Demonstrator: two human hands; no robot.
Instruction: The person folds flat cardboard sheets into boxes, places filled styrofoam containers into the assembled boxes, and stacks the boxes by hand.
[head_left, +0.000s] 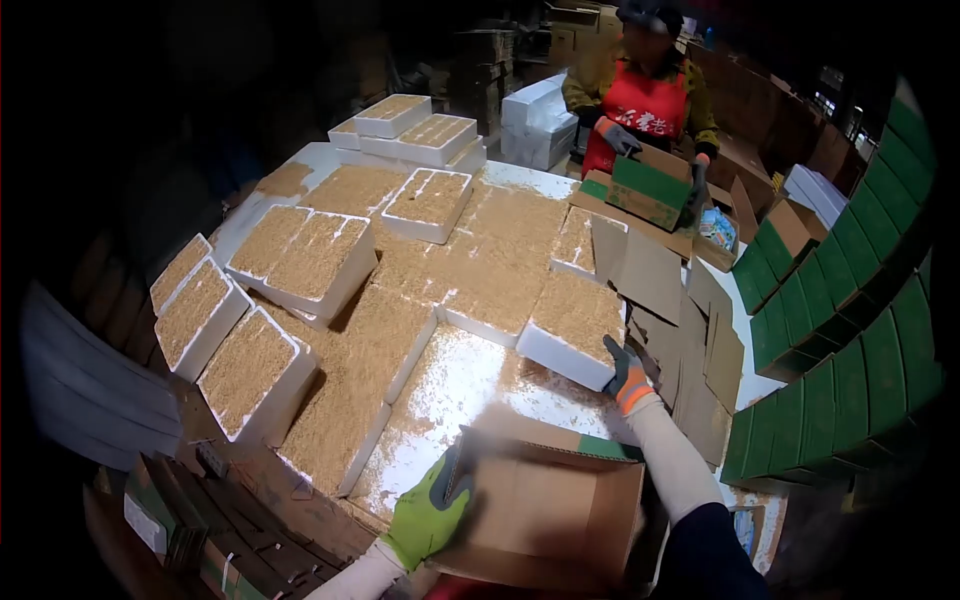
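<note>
My left hand (432, 512), in a green glove with dark fingers, grips the left wall of an open cardboard box (545, 505). The box looks bare inside and is tilted toward me at the near table edge. My right hand (627, 374), in a grey and orange glove, is at the right end of a white foam box (562, 357) topped with tan sawdust-like filling. Its fingers press on the corner of that foam box; the underside of the grip is hidden. Flat cardboard pieces (650, 272) lie just beyond my right hand.
Filled foam boxes cover much of the white table (455, 375), some stacked (393, 115). Green cartons (800, 430) stand in rows on the right. Across the table a co-worker (650, 105) in a red apron handles a green carton (648, 190). Folded cardboard (265, 545) stands at lower left.
</note>
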